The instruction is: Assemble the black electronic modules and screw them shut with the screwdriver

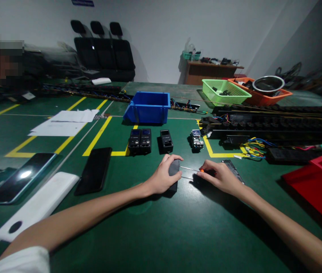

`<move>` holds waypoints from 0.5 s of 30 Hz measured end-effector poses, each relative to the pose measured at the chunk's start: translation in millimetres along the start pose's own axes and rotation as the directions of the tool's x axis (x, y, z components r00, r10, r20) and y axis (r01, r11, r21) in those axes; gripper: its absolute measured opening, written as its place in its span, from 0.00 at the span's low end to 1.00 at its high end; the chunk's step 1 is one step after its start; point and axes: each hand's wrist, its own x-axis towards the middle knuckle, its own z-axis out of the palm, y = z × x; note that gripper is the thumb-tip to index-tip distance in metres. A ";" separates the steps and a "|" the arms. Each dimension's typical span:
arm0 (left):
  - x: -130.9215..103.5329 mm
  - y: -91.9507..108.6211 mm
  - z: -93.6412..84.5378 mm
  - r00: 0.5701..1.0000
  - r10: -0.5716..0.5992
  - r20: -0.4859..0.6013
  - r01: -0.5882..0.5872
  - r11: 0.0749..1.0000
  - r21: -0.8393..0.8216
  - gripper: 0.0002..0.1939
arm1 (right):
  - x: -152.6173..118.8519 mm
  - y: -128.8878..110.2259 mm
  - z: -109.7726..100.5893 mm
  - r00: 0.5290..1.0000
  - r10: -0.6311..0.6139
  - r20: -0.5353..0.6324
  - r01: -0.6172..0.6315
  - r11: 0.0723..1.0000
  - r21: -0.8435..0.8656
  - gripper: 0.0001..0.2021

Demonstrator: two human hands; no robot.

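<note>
Arrangement on the green worktop (121,235), from left to right: paired black modules (140,141), standing side by side and apparently closed up, so that, as far as can be judged, their share of the work is done; just beside them, a single black module (166,141), likewise cased, with a window at its far end; nearer the wearer, the left hand (162,176), its grip wrapped around a dark case (174,172), fingers over the far end and thumb on the near part; this case lies in front of the single module and seems the piece in progress, though whether fastening or loosening cannot be told; its long axis appears to run from far to near, partly hidden by the hand, and one side faces right; against or close to that side, the tip of a screwdriver (189,169), its shaft pointing left, nearly level; farther back, a bare circuit board (196,140), uncased and thus presumably still to be dealt with; the right hand (216,176), its grip pinched on the screwdriver's orange handle; beyond it, a dark flat panel (232,171), lying loose, slanting far-left to near-right, also unfitted.
</note>
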 end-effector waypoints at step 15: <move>0.3 0.8 -0.1 1.000 -0.003 -0.001 0.003 1.000 -0.003 0.19 | 0.8 0.2 0.1 1.000 0.010 0.004 -0.010 1.000 -0.004 0.13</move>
